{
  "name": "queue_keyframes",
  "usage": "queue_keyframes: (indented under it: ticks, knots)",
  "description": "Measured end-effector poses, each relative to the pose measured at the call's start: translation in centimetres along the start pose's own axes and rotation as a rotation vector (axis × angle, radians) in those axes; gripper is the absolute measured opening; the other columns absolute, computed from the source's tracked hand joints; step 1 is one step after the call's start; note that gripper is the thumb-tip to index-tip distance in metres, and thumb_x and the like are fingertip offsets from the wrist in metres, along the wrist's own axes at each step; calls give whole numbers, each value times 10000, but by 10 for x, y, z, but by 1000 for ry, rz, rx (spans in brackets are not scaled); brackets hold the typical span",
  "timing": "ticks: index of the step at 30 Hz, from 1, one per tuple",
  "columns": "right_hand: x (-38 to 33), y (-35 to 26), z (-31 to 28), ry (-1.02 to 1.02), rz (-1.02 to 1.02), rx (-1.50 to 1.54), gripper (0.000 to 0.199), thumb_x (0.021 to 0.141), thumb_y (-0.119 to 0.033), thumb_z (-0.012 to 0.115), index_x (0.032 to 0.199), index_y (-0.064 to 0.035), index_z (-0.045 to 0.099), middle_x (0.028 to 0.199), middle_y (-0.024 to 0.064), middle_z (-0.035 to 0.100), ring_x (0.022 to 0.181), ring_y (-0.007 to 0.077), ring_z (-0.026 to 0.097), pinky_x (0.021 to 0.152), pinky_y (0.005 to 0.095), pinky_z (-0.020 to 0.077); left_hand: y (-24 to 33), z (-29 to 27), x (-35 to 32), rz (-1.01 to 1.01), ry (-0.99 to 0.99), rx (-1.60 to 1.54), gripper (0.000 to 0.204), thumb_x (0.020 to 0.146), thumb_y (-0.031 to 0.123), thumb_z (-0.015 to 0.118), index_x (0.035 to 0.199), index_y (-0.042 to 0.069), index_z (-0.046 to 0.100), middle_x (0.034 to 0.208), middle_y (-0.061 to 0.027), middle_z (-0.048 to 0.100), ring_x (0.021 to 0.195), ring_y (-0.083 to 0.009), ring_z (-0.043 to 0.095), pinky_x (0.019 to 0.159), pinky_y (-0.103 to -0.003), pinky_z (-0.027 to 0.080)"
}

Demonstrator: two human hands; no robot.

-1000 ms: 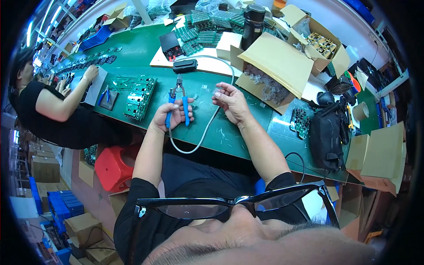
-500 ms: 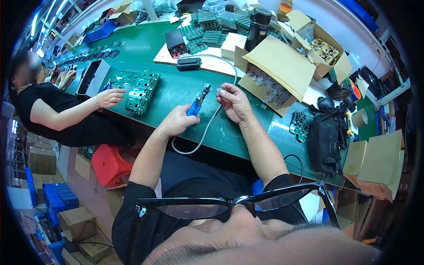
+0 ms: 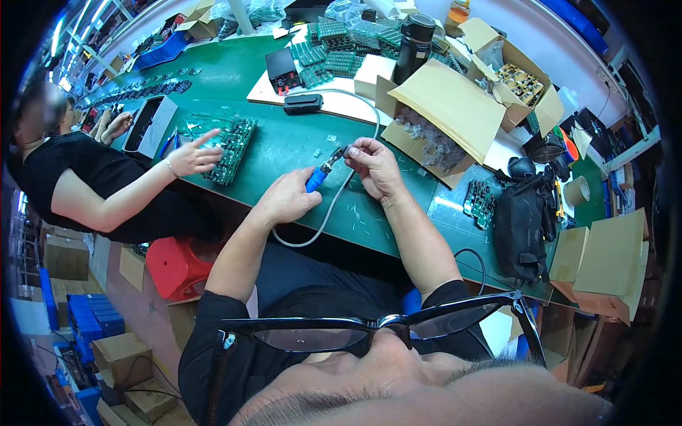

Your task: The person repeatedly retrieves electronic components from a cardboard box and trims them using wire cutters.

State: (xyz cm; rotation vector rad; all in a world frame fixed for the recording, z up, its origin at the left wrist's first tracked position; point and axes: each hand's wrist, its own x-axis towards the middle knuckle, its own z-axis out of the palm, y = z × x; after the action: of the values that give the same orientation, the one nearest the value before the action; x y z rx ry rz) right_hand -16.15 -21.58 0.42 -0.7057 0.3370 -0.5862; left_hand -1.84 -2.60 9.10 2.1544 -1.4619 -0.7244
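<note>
My left hand [image 3: 290, 197] is closed around a blue-handled tool [image 3: 317, 179] with a narrow metal head that points up and to the right. My right hand [image 3: 376, 169] pinches at the tip of that head. Whatever lies between its fingertips is too small and covered to name. A grey cable [image 3: 334, 204] loops from the back of the green table [image 3: 284, 128] down toward my left hand. Small clear plastic pieces [image 3: 332, 138] lie just beyond the tool, and thin pale slivers [image 3: 356, 213] are scattered nearer to me.
An open cardboard box [image 3: 444, 96] of clear plastic parts stands at right, near a black bag [image 3: 522, 231]. Green circuit boards [image 3: 234, 149] lie at left beside a co-worker's hand [image 3: 192, 157]. A black flask [image 3: 414, 53] and more boards [image 3: 334, 35] stand behind.
The tool's head has tilted right and my right fingertips have come to meet it; before, they were apart, with a small clear piece in the right fingers. The co-worker's hand has shifted right.
</note>
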Motion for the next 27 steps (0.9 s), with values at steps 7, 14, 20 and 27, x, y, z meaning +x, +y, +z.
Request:
queue_keyframes:
  ticks: [7, 14, 20, 27]
  knots:
    - [1, 6, -4, 15, -2, 68, 172, 937, -25, 798, 1067, -84, 702, 1018, 56, 770, 922, 182, 746, 850, 344, 617, -4, 12, -3, 27, 136, 179, 634, 858, 242, 630, 1414, -58, 573, 1185, -302, 672, 1125, -482, 655, 1009, -522, 524]
    - [0, 2, -5, -96, -35, 86, 152, 937, -13, 794, 1055, -76, 721, 1003, 67, 777, 925, 188, 747, 856, 347, 614, -1, 15, -8, 95, 203, 290, 591, 897, 191, 664, 1418, -66, 556, 1147, -285, 675, 1063, -456, 684, 954, -526, 554]
    - [0, 4, -6, -77, -31, 88, 148, 928, -6, 802, 1039, -65, 726, 988, 68, 770, 902, 190, 742, 843, 347, 617, -4, 19, -8, 94, 206, 292, 581, 891, 160, 697, 1406, -72, 558, 1109, -267, 678, 1044, -440, 688, 941, -511, 562]
    - [1, 6, -5, -67, -28, 71, 125, 959, 9, 758, 1039, -75, 711, 985, 56, 758, 907, 189, 752, 857, 352, 637, -2, 18, -10, 69, 243, 360, 648, 891, 176, 722, 1456, -59, 509, 1153, -252, 656, 1115, -425, 667, 991, -504, 548]
